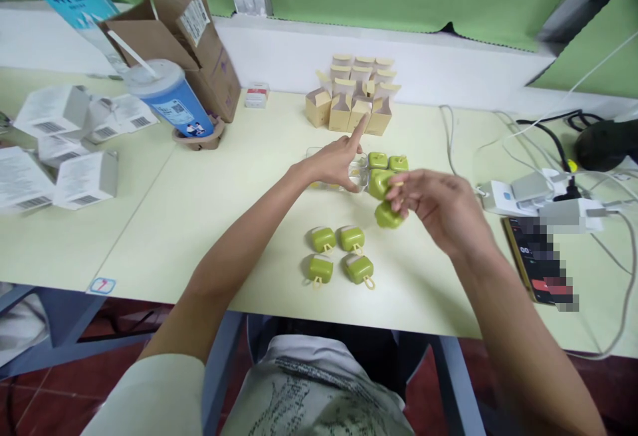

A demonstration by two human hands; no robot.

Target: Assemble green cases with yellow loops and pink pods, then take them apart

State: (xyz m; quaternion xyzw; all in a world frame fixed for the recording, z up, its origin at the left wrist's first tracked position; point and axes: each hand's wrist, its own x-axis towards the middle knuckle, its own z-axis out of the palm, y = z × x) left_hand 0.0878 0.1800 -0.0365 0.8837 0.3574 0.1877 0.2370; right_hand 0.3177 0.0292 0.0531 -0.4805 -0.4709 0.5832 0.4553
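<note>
My left hand (335,159) reaches over the clear plastic tray (315,152), thumb and forefinger spread apart along its edge. In my right hand (441,207) the fingertips pinch a small green case (389,215), blurred, just right of the tray. Another green case (379,183) is right at the same fingertips; whether it is held too I cannot tell. Behind them, two more green cases (377,160) sit at the tray's right end. Nearer to me, several green cases with pale yellow loops (351,239) lie in two rows on the table.
Open small cardboard boxes (359,117) stand grouped by the wall. On the left are a blue cup with a straw (174,105), a brown carton (212,57) and several white boxes (84,180). Cables, a power strip (503,198) and a phone (535,256) occupy the right.
</note>
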